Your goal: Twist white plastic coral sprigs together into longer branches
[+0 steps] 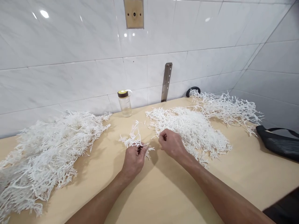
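My left hand pinches a white, branching plastic-looking piece, with thin twigs sticking out above and to the right of the fingers. To its right, my right hand is closed in a curl, the fingertips turned in; whatever they may hold is hidden. A gap separates the two hands. Just behind my right hand spreads a heap of small white bits. On the left lies a larger pile of white branched pieces.
A clear bottle with a dark lid stands near the wall. A metal strip leans there, beside a black ring. Larger white branches lie at the back right, and a black bag rests at the right edge of the table.
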`<action>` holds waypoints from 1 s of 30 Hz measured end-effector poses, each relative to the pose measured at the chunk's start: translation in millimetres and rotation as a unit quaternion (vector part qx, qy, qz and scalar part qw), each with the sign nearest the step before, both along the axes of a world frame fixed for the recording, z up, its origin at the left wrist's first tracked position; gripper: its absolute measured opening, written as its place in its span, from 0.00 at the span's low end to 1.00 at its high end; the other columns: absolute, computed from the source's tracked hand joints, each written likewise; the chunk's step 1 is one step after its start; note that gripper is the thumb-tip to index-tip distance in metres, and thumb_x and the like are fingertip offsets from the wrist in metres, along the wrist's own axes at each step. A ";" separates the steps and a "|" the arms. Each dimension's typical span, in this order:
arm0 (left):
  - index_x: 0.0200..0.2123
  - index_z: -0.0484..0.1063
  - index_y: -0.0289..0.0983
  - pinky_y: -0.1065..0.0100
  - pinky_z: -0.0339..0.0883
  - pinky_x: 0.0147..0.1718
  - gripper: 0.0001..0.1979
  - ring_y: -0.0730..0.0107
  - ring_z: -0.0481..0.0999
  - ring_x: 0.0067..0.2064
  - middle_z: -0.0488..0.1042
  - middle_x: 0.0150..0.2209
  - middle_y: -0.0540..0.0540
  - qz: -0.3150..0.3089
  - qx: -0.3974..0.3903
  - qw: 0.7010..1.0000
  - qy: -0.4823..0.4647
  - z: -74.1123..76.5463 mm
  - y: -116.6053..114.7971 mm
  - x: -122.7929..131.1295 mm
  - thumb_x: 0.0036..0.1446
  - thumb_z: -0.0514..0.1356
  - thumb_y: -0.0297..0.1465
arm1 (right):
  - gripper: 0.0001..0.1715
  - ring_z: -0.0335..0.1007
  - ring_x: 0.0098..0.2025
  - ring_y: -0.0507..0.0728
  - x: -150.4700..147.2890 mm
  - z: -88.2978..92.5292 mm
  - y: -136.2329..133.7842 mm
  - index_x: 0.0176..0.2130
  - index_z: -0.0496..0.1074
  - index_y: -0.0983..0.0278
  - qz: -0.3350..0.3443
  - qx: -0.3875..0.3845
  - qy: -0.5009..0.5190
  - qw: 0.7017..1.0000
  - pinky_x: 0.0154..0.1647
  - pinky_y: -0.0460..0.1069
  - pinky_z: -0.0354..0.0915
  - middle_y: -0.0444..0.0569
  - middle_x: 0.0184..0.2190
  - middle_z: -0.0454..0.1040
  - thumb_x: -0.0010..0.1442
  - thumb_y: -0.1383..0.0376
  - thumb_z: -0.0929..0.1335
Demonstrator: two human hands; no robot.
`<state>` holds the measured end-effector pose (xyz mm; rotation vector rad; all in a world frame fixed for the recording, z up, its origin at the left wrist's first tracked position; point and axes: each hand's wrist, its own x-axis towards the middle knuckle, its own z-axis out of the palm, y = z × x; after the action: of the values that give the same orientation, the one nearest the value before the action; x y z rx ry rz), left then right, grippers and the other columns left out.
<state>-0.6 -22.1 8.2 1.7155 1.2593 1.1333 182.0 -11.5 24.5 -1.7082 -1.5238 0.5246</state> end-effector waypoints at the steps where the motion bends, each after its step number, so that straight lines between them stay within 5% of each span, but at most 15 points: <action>1: 0.20 0.67 0.37 0.72 0.54 0.22 0.19 0.75 0.60 0.21 0.61 0.17 0.53 -0.012 -0.031 0.999 -0.017 -0.1 0.1 0.1 0.55 0.60 0.43 | 0.04 0.71 0.28 0.57 8.2 1.6 1.6 0.28 0.69 0.61 -0.009 0.019 -0.014 1.000 0.30 0.50 0.63 0.49 0.26 0.73 0.55 0.66 0.66; 6: 0.18 0.65 0.36 0.73 0.53 0.16 0.23 0.78 0.58 0.17 0.58 0.14 0.56 -0.004 -0.140 0.985 -0.101 -3.2 6.7 -0.8 0.49 0.65 0.48 | 0.09 0.72 0.33 0.58 42.8 7.3 8.0 0.39 0.71 0.63 -0.113 0.174 -0.119 0.971 0.40 0.54 0.65 0.55 0.38 0.74 0.58 0.66 0.64; 9: 0.19 0.66 0.35 0.74 0.53 0.14 0.23 0.79 0.58 0.16 0.60 0.15 0.55 -0.004 -0.175 0.976 -0.132 -5.0 9.6 -1.8 0.47 0.66 0.49 | 0.14 0.73 0.33 0.57 43.8 10.2 6.3 0.44 0.72 0.65 -0.115 0.197 -0.113 0.967 0.38 0.53 0.66 0.59 0.45 0.72 0.57 0.65 0.65; 13: 0.21 0.68 0.35 0.75 0.53 0.12 0.22 0.79 0.59 0.16 0.63 0.16 0.54 -0.011 -0.182 0.971 -0.156 -5.9 9.3 -1.5 0.47 0.66 0.48 | 0.14 0.71 0.22 0.53 18.3 9.6 -2.0 0.39 0.74 0.63 0.018 0.001 0.060 0.998 0.25 0.48 0.65 0.47 0.27 0.74 0.60 0.56 0.65; 17: 0.22 0.72 0.34 0.76 0.57 0.17 0.19 0.78 0.62 0.19 0.65 0.17 0.53 -0.001 -0.139 0.980 -0.144 -4.7 7.9 0.6 0.49 0.66 0.44 | 0.19 0.69 0.17 0.49 -6.1 1.0 -7.0 0.32 0.71 0.64 0.150 -0.144 0.193 0.959 0.18 0.43 0.57 0.42 0.22 0.70 0.60 0.51 0.65; 22: 0.23 0.74 0.34 0.74 0.58 0.19 0.16 0.77 0.63 0.19 0.65 0.16 0.53 0.004 -0.117 0.984 -0.135 -4.5 7.7 2.5 0.51 0.64 0.42 | 0.15 0.69 0.17 0.48 -9.2 -7.5 -5.6 0.33 0.71 0.64 0.187 -0.210 0.250 0.927 0.16 0.42 0.52 0.40 0.23 0.69 0.57 0.54 0.68; 30: 0.24 0.71 0.35 0.74 0.58 0.21 0.16 0.77 0.63 0.20 0.65 0.17 0.53 0.014 -0.086 0.990 -0.112 -7.6 7.4 1.0 0.54 0.62 0.42 | 0.13 0.69 0.17 0.48 -13.7 -13.3 -6.8 0.32 0.70 0.64 0.195 -0.203 0.269 0.921 0.16 0.42 0.50 0.40 0.22 0.68 0.56 0.56 0.70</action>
<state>0.4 -14.8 0.6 1.4067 1.2062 1.1615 168.3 -18.3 11.1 -1.3641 -1.3967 1.4756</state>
